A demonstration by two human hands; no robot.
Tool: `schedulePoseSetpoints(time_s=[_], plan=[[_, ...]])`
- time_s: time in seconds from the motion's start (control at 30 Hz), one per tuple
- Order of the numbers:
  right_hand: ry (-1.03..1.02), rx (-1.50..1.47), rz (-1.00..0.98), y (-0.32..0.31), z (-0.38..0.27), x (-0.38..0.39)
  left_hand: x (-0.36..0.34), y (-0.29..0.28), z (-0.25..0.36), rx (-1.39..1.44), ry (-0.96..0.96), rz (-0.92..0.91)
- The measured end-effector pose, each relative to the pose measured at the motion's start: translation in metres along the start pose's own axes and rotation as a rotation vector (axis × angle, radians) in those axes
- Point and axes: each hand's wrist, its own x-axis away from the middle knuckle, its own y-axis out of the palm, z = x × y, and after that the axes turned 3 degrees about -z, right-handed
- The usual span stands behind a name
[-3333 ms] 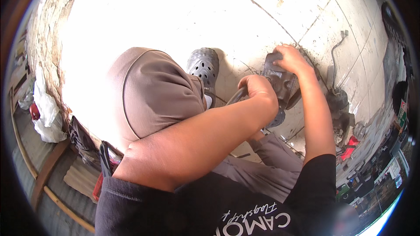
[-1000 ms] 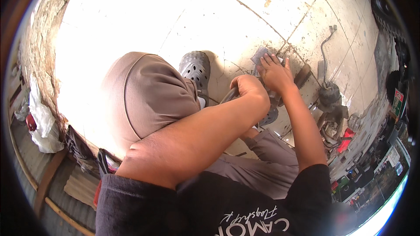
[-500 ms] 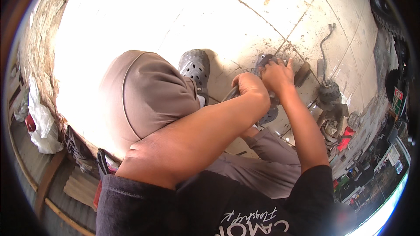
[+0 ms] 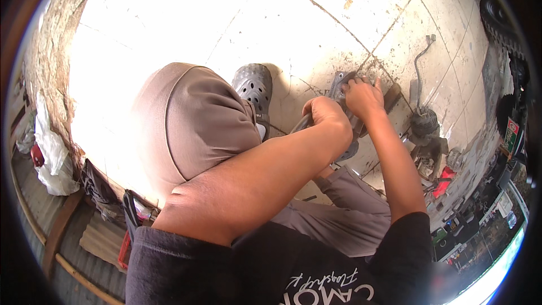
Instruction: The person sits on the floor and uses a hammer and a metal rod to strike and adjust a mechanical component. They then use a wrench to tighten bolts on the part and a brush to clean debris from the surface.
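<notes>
The head view, from above, shows a dark metal part (image 4: pixel 337 86) on the tiled floor (image 4: pixel 299 28), out past the knees and right of the far grey shoe (image 4: pixel 254 86). Its long axis runs mainly from far to near, the near end slanting right and passing partly behind the left wrist.

The right hand (image 4: pixel 364 97) is the nearer to the far end: it comes in from the right, its bent fingertips touching the top, with the part's tip just beyond them on the far left. Its palm side is hidden, so I cannot tell whether it grips anything.

The left hand (image 4: pixel 329 112) lies along the part's left side, wrist sharply bent, fingers curled down by a grey bar (image 4: pixel 301 125) that slants toward near left. Whether they are clamped on it I cannot tell.

Right of the part lies a brown block (image 4: pixel 391 96); farther right, a cable (image 4: pixel 418 62).
</notes>
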Motion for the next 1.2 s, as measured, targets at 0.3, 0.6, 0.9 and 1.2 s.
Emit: schedulePoseSetpoints(time_s=[0.3, 0.6, 0.9, 1.2], plan=[[-0.084, -0.016, 0.075, 0.012, 0.012, -0.004, -0.003, -0.001, 0.002, 0.013, -0.018, -0.011], [-0.112, 0.041, 0.03, 0.001, 0.008, -0.005, -0.001, -0.003, 0.002, 0.001, -0.009, -0.026], [-0.095, 0.025, 0.101, 0.02, 0.009, -0.005, -0.002, -0.003, 0.002, -0.004, -0.02, -0.024], [-0.159, -0.109, 0.206, 0.033, 0.016, -0.003, -0.002, -0.004, 0.003, -0.016, -0.001, -0.025]])
